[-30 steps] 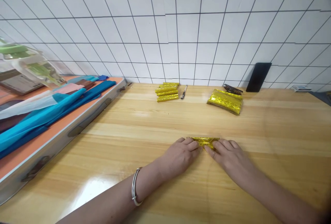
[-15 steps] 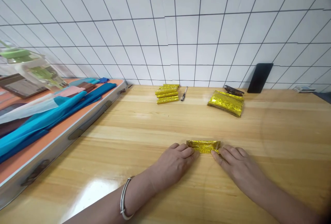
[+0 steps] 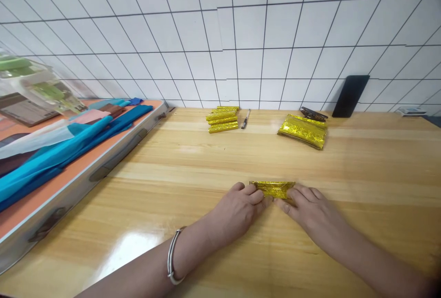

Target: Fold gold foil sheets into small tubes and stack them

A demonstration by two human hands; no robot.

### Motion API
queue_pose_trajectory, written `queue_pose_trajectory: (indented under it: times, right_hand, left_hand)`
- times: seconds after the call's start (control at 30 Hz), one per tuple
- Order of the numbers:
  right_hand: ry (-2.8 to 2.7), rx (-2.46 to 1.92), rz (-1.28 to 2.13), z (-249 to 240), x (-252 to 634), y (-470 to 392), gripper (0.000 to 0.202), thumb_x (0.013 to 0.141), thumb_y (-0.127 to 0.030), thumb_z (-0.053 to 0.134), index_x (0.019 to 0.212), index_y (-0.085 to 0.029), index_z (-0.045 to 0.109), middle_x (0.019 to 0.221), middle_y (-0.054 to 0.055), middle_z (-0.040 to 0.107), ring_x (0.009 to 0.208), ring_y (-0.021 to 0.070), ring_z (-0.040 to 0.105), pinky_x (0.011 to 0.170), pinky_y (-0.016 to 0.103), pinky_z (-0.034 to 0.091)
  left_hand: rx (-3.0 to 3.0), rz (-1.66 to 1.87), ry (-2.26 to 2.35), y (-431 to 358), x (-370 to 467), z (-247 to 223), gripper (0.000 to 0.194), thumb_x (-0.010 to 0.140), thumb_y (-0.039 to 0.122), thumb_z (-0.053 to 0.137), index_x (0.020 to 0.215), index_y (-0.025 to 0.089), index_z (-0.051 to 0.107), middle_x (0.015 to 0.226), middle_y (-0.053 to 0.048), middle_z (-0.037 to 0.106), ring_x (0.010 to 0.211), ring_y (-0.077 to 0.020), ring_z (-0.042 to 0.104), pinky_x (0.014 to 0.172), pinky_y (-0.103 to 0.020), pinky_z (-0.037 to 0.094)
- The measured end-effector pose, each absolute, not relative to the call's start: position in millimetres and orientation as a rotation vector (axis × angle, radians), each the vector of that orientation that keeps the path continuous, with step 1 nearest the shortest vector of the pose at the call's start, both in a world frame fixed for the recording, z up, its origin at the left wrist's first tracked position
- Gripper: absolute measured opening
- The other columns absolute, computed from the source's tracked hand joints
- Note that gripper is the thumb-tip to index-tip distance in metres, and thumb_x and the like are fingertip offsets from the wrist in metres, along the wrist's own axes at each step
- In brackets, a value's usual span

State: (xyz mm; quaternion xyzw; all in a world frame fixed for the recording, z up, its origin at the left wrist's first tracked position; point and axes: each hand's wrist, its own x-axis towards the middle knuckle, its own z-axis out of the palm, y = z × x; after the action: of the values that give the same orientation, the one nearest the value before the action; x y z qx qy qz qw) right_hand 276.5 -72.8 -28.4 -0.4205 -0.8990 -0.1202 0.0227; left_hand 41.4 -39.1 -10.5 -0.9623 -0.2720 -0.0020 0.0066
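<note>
A small piece of shiny gold foil paper (image 3: pixel 274 189) lies on the wooden table in front of me, with creases running along its length. At its left end is my left hand (image 3: pixel 241 207), fingers curled and pressed together on the foil. My right hand (image 3: pixel 308 204) grips the right end, its thumb stretched along the near edge toward the left thumb. Both thumbs are close together at that near edge. A silver bangle (image 3: pixel 171 257) circles the left wrist.
Gold foil rolls or folded strips (image 3: pixel 223 122) lie near the wall beside a pen (image 3: pixel 245 119). Farther right are a gold foil stack (image 3: pixel 303 131), a black clip (image 3: pixel 313 114) and a leaning dark phone-like slab (image 3: pixel 350 96). Blue cloth-like strips (image 3: pixel 82 144) cover an orange-topped surface at left.
The right thumb and fingers have shifted left along the foil's near edge, closer to the left hand. The whole view has tilted slightly, so the background sits a little higher.
</note>
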Motion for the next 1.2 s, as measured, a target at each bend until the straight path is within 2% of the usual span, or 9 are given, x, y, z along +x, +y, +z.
queue_pose_trajectory:
  times: [0.17,0.37,0.6,0.83,0.97,1.2]
  right_hand:
    - [-2.763,-1.288,-0.246,-28.7,285.1,-69.2,0.040,0.086,-0.013,0.051,0.122,-0.031,0.050,0.104,0.007,0.054,0.103,0.0256,0.046,0.083,0.039,0.040]
    - [-2.713,-1.273,-0.144,-33.8,309.4,-65.9,0.045,0.088,-0.011,0.044,0.125,-0.036,0.048,0.108,0.006,0.053,0.105,0.0255,0.044,0.083,0.040,0.040]
    - [-2.698,-1.249,0.093,-25.2,326.6,-56.9,0.051,0.086,-0.007,0.041,0.121,-0.042,0.052,0.104,0.004,0.055,0.098,0.0215,0.049,0.079,0.036,0.043]
    - [-2.646,-1.185,0.287,-24.9,339.4,-47.2,0.051,0.081,-0.006,0.042,0.114,-0.042,0.058,0.112,0.003,0.055,0.107,0.0219,0.049,0.085,0.038,0.044]
    - [-2.637,-1.175,0.323,-29.0,347.1,-44.6,0.051,0.081,-0.009,0.044,0.116,-0.044,0.057,0.123,0.002,0.051,0.117,0.0226,0.044,0.091,0.042,0.041]
    - [-2.720,-1.151,0.257,-30.4,351.9,-41.5,0.046,0.085,-0.015,0.044,0.118,-0.045,0.055,0.143,-0.003,0.032,0.131,0.0267,0.027,0.097,0.048,0.035]
  left_hand:
    - [-3.074,-0.070,-0.844,-36.1,34.3,-9.3,0.023,0.094,0.020,0.037,0.109,0.020,0.054,0.101,-0.005,0.058,0.097,-0.0191,0.051,0.076,-0.032,0.039]
    - [-3.217,-0.222,-0.793,-28.8,19.2,-9.8,0.030,0.096,0.018,0.031,0.120,0.019,0.050,0.110,-0.007,0.058,0.101,-0.0180,0.052,0.088,-0.032,0.041]
    - [-3.345,-0.342,-0.691,-14.9,4.6,-13.8,0.031,0.095,0.014,0.035,0.120,0.018,0.051,0.117,-0.007,0.058,0.106,-0.0178,0.053,0.094,-0.034,0.040]
    - [-3.409,-0.357,-0.641,-2.4,-4.1,-12.8,0.031,0.092,0.013,0.042,0.118,0.022,0.055,0.117,-0.004,0.061,0.111,-0.0178,0.051,0.094,-0.033,0.039]
    - [-3.434,-0.347,-0.637,1.1,-5.8,-14.6,0.034,0.091,0.012,0.042,0.120,0.023,0.055,0.118,-0.003,0.061,0.110,-0.0181,0.051,0.093,-0.033,0.038]
    - [-3.370,-0.288,-0.769,-6.1,-5.8,-6.2,0.031,0.094,0.020,0.040,0.121,0.027,0.054,0.119,0.000,0.061,0.108,-0.0176,0.049,0.093,-0.033,0.034]
